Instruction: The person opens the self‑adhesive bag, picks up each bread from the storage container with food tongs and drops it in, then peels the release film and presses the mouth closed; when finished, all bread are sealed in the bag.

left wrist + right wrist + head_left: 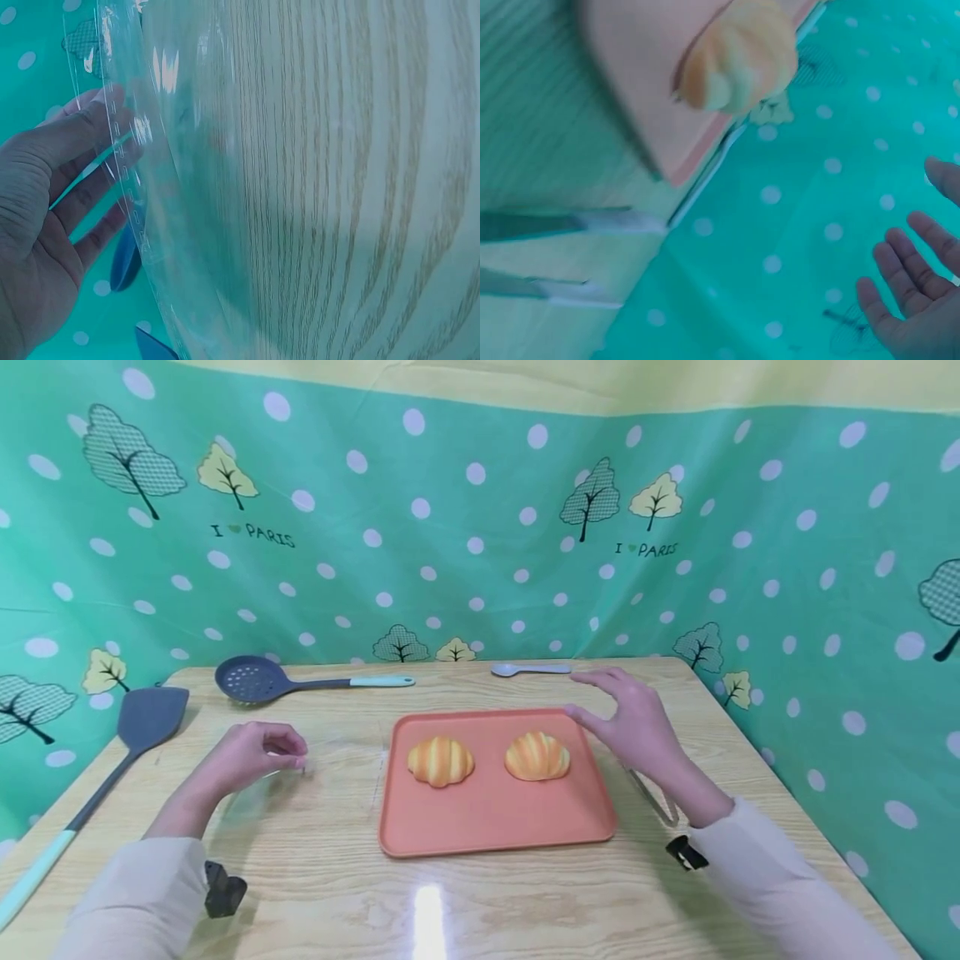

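My left hand [258, 752] pinches the edge of a clear plastic bag [176, 195] between thumb and fingers, left of the pink tray [495, 818]. Being see-through, the bag barely shows in the head view. My right hand [633, 727] hovers by the tray's far right corner, fingers spread and holding nothing. On the tray lie two croissants, a left one [441, 762] and a right one [537, 757]; the right one is nearer to that hand. Metal tongs [663, 802] lie right of the tray, partly hidden under my right forearm.
A skimmer [255, 680] and a small light purple spoon [528, 669] lie along the table's back edge. At the left edge is a long turner [153, 714]. A green dotted cloth [480, 585] hangs behind the wooden table [322, 893].
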Demonstrator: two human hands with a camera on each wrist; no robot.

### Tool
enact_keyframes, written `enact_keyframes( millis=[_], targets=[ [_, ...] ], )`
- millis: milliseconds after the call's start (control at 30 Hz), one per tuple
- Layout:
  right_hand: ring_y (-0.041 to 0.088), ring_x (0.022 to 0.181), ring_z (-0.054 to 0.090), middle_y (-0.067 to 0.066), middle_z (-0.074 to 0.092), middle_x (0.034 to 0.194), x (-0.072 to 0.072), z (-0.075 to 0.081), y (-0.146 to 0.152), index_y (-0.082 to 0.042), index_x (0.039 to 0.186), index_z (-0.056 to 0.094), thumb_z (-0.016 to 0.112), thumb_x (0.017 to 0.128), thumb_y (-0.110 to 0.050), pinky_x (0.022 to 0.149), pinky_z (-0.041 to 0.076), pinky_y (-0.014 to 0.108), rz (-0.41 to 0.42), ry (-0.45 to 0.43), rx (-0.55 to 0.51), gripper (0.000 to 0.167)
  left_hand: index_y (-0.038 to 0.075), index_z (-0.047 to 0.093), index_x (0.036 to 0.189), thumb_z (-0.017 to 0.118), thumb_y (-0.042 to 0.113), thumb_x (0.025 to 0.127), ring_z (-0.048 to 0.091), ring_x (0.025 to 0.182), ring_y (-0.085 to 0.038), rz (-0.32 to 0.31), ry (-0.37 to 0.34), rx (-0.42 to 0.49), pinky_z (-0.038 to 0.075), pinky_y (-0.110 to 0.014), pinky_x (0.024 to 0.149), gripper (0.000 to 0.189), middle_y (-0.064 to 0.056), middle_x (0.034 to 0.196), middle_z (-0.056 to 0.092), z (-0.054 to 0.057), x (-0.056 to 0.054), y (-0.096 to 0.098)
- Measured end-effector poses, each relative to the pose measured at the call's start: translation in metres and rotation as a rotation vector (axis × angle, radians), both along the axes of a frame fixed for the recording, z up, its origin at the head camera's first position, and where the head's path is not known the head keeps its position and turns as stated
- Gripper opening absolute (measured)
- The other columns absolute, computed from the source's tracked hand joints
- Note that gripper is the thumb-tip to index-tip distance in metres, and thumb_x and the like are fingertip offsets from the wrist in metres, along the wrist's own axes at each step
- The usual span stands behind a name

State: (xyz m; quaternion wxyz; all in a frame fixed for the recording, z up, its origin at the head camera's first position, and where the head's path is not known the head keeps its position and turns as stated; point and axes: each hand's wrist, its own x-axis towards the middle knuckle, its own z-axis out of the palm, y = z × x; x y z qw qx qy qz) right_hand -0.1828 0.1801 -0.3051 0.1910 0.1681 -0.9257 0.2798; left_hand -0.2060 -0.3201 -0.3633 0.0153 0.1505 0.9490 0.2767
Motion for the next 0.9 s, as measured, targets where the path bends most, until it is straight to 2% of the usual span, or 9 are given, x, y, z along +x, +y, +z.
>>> enact_keyframes(
  millis=[133,300,467,633,900],
  targets=[
    [0.041,0.126,0.055,0.019,0.063,0.133,0.004,-0.004,0.018,-0.005,0.137,0.063,0.076,0.094,-0.031,0.104,0.043,0.061,-0.064,-0.068,-0.036,0.052,0.007,0.075,0.093,0.083,0.016,0.087,0.07,0.086,-0.021,0.0,-0.001,-0.004,0.055,-0.04,0.08,0.013,0.0,0.088,0.074,-0.001,0.0,-0.003],
    [0.044,0.124,0.055,0.023,0.06,0.135,0.005,-0.015,0.038,-0.005,0.142,0.057,0.074,0.095,-0.037,0.1,0.046,0.061,-0.126,-0.126,-0.066,0.06,0.007,0.075,0.093,0.082,0.016,0.087,0.07,0.086,-0.022,0.002,-0.001,-0.006,0.055,-0.042,0.08,0.014,-0.001,0.089,0.074,-0.001,0.001,-0.003],
    [0.047,0.126,0.051,0.028,0.055,0.139,0.002,-0.028,0.056,0.0,0.147,0.05,0.072,0.095,-0.041,0.098,0.046,0.062,-0.18,-0.219,-0.082,0.069,0.007,0.075,0.094,0.082,0.016,0.087,0.07,0.086,-0.021,-0.001,0.0,-0.009,0.055,-0.038,0.078,0.013,-0.001,0.09,0.074,-0.001,0.001,-0.004],
    [0.049,0.13,0.048,0.032,0.052,0.139,-0.002,-0.038,0.068,0.006,0.148,0.044,0.07,0.096,-0.042,0.098,0.047,0.062,-0.221,-0.313,-0.059,0.076,0.007,0.075,0.094,0.082,0.016,0.087,0.07,0.087,-0.021,-0.003,-0.005,-0.003,0.055,-0.037,0.078,0.013,-0.001,0.09,0.074,-0.001,0.001,-0.004],
    [0.055,0.123,0.05,0.04,0.05,0.136,-0.005,-0.057,0.085,0.013,0.148,0.038,0.065,0.098,-0.048,0.094,0.047,0.064,-0.251,-0.468,0.044,0.083,0.008,0.075,0.094,0.082,0.016,0.087,0.07,0.087,-0.02,-0.004,-0.006,0.004,0.054,-0.033,0.078,0.013,0.0,0.09,0.074,-0.003,0.0,-0.002]
  ],
)
